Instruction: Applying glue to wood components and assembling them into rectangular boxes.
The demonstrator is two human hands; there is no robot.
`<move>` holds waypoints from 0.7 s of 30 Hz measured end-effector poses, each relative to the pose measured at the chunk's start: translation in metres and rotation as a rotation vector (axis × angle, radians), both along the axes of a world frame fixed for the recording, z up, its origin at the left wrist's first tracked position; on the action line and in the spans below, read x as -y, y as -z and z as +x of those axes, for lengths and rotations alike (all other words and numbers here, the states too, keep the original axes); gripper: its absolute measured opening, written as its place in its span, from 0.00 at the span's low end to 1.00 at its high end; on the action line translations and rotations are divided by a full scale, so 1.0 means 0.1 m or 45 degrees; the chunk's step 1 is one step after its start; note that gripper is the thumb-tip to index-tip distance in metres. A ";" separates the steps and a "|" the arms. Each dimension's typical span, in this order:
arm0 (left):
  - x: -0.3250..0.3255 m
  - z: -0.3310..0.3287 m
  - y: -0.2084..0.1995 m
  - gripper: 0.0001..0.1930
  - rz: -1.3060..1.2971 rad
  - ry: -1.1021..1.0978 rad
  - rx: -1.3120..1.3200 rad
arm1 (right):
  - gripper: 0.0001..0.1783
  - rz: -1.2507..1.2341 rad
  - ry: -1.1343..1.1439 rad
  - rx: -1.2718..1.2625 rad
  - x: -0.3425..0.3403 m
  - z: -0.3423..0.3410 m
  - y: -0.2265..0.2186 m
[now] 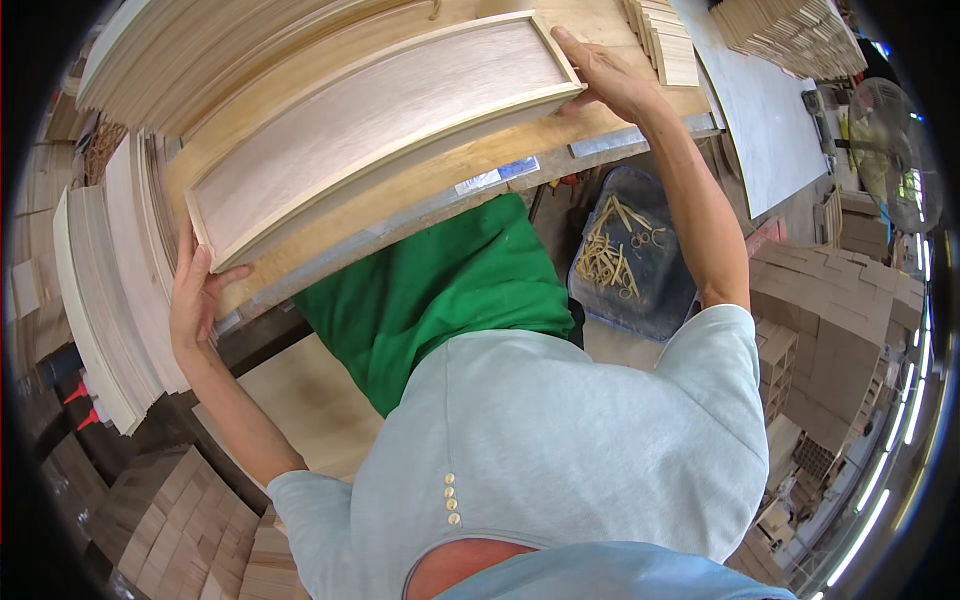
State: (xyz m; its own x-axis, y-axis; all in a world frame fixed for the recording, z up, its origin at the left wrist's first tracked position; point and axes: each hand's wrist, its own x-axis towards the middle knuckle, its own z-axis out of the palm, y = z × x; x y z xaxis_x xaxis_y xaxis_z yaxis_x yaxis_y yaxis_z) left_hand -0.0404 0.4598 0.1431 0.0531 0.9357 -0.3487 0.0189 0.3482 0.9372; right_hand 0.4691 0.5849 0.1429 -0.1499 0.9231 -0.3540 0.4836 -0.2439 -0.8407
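Note:
A long, shallow wooden tray with a thin raised rim lies slantwise over the plywood worktop, its near side edge showing. My left hand grips its left end near the near corner, thumb against the rim and fingers around the outside. At the opposite end, my right hand holds the right short side, with the thumb at the far corner and the other fingers partly hidden behind the end. Whether the tray's underside touches the worktop cannot be made out.
Stacks of thin wooden sheets rise behind the tray, with upright panels at the left. Small wood slats lie at the far right of the worktop. Below stands a dark bin holding rubber bands. A fan stands right.

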 end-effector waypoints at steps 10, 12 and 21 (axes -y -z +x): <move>0.67 -0.09 0.10 0.38 0.299 -0.003 0.055 | 0.44 -0.128 -0.044 -0.534 0.49 0.24 -0.13; 0.78 -0.06 0.15 0.34 0.249 -0.125 0.401 | 0.44 -0.224 0.044 -0.580 0.61 0.23 -0.14; 0.35 0.22 -0.30 0.52 0.313 -0.037 0.165 | 0.56 0.029 -0.353 -0.769 0.35 0.10 -0.42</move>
